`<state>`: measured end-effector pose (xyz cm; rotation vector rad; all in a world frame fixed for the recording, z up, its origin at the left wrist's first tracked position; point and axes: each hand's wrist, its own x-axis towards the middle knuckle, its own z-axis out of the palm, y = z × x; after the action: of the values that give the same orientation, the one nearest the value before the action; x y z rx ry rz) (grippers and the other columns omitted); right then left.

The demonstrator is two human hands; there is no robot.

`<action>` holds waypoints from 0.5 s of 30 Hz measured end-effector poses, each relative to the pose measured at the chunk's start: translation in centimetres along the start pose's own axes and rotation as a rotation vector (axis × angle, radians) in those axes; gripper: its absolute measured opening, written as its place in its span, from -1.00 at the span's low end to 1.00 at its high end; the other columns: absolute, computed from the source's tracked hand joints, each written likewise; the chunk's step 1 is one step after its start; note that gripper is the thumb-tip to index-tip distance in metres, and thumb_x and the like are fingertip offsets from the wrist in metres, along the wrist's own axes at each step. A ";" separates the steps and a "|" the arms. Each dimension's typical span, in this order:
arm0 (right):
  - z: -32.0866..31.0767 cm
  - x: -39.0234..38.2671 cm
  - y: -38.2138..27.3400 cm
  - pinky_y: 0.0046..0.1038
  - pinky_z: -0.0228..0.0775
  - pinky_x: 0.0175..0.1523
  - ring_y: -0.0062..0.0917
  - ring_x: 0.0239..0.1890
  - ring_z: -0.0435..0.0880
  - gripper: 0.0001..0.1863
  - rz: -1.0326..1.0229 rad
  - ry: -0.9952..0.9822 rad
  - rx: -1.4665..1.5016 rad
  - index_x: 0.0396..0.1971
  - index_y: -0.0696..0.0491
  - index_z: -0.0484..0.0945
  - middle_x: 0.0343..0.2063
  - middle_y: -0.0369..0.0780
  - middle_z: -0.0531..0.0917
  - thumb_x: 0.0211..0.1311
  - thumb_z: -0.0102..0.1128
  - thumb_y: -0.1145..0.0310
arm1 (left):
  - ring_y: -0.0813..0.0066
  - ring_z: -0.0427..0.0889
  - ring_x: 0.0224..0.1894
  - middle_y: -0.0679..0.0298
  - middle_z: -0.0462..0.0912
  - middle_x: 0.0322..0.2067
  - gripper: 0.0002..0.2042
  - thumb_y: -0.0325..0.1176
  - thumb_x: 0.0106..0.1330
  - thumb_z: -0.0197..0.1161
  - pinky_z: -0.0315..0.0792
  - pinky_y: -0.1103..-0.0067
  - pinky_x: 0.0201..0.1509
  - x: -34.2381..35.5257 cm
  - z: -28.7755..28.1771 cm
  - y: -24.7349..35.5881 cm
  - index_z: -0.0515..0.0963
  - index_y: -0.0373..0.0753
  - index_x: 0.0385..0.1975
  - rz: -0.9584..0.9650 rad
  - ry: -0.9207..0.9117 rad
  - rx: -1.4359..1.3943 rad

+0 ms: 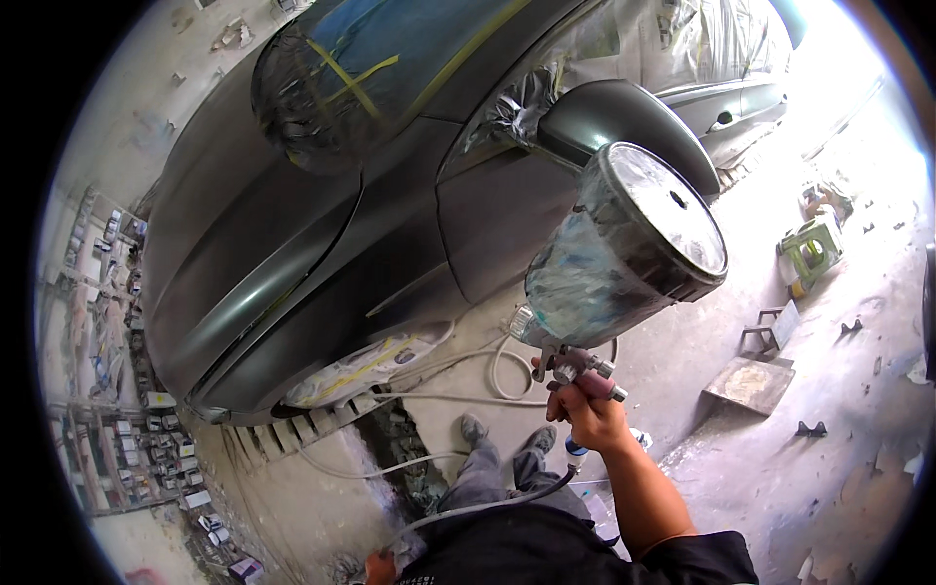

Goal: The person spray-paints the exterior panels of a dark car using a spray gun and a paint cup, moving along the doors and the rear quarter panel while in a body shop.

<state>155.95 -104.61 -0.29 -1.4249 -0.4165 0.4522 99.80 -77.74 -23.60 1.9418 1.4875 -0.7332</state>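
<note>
My right hand (pixel 588 409) grips a spray gun (pixel 575 369) with a large paint-smeared cup (pixel 614 244) on top, raised beside the dark grey car body (pixel 253 253). A grey hose (pixel 497 505) runs down from a fitting (pixel 576 450) under the gun toward my left hand (pixel 379 565), which is closed on it at the bottom edge. The car's windshield (pixel 351 68) and side window (pixel 585 39) are masked with film and tape, and its wheel (pixel 361 375) is wrapped in plastic. The side mirror (pixel 624 122) is dark grey.
Coiled hoses (pixel 512 375) lie on the floor by a grated trench (pixel 395 458) near my feet. At right are a green container (pixel 809 252), a metal board (pixel 749 385) and small brackets (pixel 811 429). Racks of cans and tools (pixel 136 439) line the left.
</note>
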 end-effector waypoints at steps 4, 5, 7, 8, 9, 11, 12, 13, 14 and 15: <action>-0.6 0.3 0.0 -0.67 0.17 -0.62 -0.68 -0.62 0.49 -0.69 0.000 0.087 0.045 -0.07 0.21 0.39 -0.48 -0.21 0.57 0.31 -0.05 0.32 | 0.10 0.63 -0.24 0.01 0.65 -0.39 -0.72 -0.11 0.01 0.23 0.45 0.25 -0.15 -1.4 -1.3 4.6 0.67 -0.15 -0.40 -0.242 0.046 0.104; -0.9 0.4 -0.1 -0.68 0.17 -0.62 -0.67 -0.65 0.48 -0.70 -0.045 0.151 0.012 -0.10 0.21 0.40 -0.48 -0.22 0.56 0.32 -0.05 0.30 | 0.09 0.63 -0.24 0.00 0.65 -0.39 -0.72 -0.12 0.00 0.23 0.45 0.24 -0.15 -1.9 -1.5 5.7 0.67 -0.16 -0.40 -0.265 0.077 0.106; -1.6 0.5 -1.4 -0.66 0.22 -0.57 -0.70 -0.67 0.42 -0.79 0.062 0.325 0.020 -0.17 0.24 0.44 -0.66 -0.26 0.51 0.33 -0.14 0.46 | 0.07 0.63 -0.24 0.00 0.65 -0.40 -0.71 -0.13 -0.01 0.24 0.45 0.23 -0.14 -0.8 -1.1 4.5 0.67 -0.19 -0.40 -0.235 0.069 0.120; -2.2 0.3 -1.3 -0.66 0.22 -0.58 -0.70 -0.67 0.42 -0.78 0.004 0.444 0.066 -0.17 0.23 0.44 -0.61 -0.25 0.53 0.33 -0.14 0.44 | 0.06 0.63 -0.25 -0.01 0.65 -0.41 -0.71 -0.13 -0.02 0.24 0.44 0.22 -0.14 0.5 -1.0 3.6 0.67 -0.20 -0.41 -0.167 0.026 0.140; -2.7 0.4 -0.9 -0.65 0.21 -0.58 -0.70 -0.68 0.42 -0.78 -0.052 0.552 0.118 -0.18 0.22 0.44 -0.56 -0.23 0.55 0.34 -0.14 0.43 | 0.05 0.63 -0.25 -0.01 0.65 -0.42 -0.70 -0.13 -0.03 0.25 0.44 0.22 -0.13 1.1 -1.3 3.3 0.67 -0.21 -0.41 -0.109 -0.012 0.155; -3.3 0.8 -1.0 -0.62 0.22 -0.62 -0.68 -0.70 0.41 -0.77 -0.079 0.694 0.081 -0.13 0.18 0.41 -0.41 -0.24 0.55 0.36 -0.17 0.39 | 0.04 0.63 -0.27 -0.02 0.64 -0.44 -0.70 -0.14 -0.03 0.25 0.45 0.24 -0.15 0.6 -0.7 4.3 0.66 -0.24 -0.43 -0.194 0.058 0.119; -3.3 1.0 -0.6 -0.61 0.22 -0.62 -0.67 -0.71 0.41 -0.78 -0.093 0.738 0.112 -0.14 0.17 0.41 -0.42 -0.24 0.54 0.35 -0.16 0.38 | 0.04 0.63 -0.28 -0.03 0.64 -0.45 -0.70 -0.14 -0.03 0.25 0.45 0.25 -0.16 -0.1 -1.3 5.6 0.65 -0.26 -0.44 -0.240 0.097 0.103; -3.3 1.2 0.0 -0.61 0.22 -0.62 -0.67 -0.71 0.41 -0.78 -0.108 0.782 0.142 -0.15 0.17 0.41 -0.44 -0.25 0.54 0.35 -0.15 0.37 | 0.04 0.63 -0.28 -0.03 0.64 -0.46 -0.70 -0.14 -0.03 0.25 0.45 0.26 -0.16 0.4 -1.4 4.8 0.65 -0.27 -0.45 -0.244 0.057 0.102; -3.7 1.1 1.4 -0.59 0.24 -0.62 -0.63 -0.71 0.42 -0.77 -0.068 0.744 0.098 -0.11 0.16 0.36 -0.33 -0.22 0.54 0.35 -0.15 0.36 | 0.05 0.64 -0.28 -0.03 0.64 -0.47 -0.70 -0.14 -0.02 0.25 0.45 0.27 -0.17 0.6 -2.0 4.3 0.64 -0.28 -0.45 -0.252 0.021 0.098; -3.9 0.9 2.3 -0.57 0.26 -0.62 -0.60 -0.70 0.43 -0.75 -0.028 0.711 0.052 -0.07 0.15 0.32 -0.23 -0.18 0.54 0.34 -0.15 0.35 | 0.05 0.64 -0.28 -0.03 0.64 -0.48 -0.70 -0.15 -0.02 0.24 0.45 0.29 -0.18 1.0 -2.5 3.9 0.64 -0.29 -0.46 -0.255 -0.018 0.099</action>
<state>158.68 -107.18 -2.96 -1.4246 0.1497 -0.0820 103.99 -76.03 -22.18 1.8300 1.7375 -0.9479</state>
